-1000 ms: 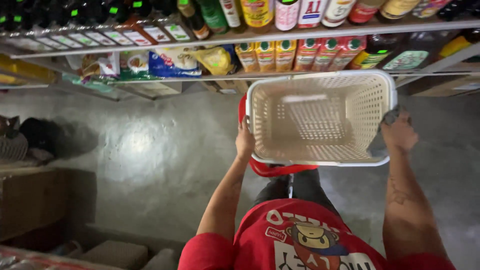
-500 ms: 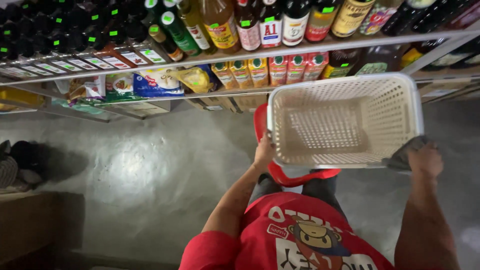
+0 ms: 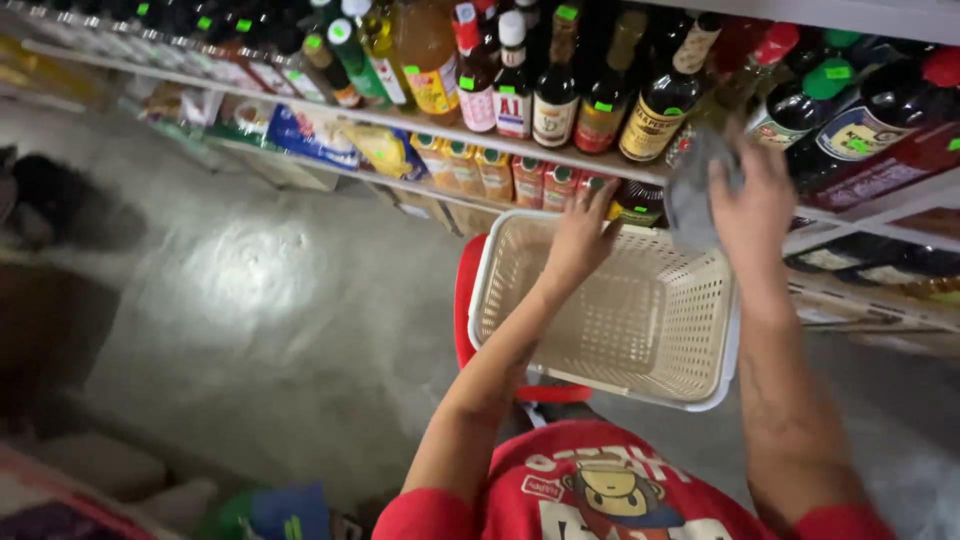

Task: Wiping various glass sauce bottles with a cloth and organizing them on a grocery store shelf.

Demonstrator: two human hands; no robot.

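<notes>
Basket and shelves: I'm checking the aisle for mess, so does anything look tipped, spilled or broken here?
Nothing stands out. The cream basket is empty and unbroken, the bottles stand upright on their shelf, and the concrete floor shows glare only. The right hand holds a grey cloth.

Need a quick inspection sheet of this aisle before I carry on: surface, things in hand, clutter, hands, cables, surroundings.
Surface: grey concrete floor, glare patch.
Job's things: cream plastic basket, empty, red handle; grey cloth.
Clutter: blurred packages bottom left.
Hands: left hand over the basket's far rim, open; right hand raised at the bottle shelf, holding the cloth.
Cables: nothing seen.
Surroundings: shelves of bottles, cartons beneath.
</notes>
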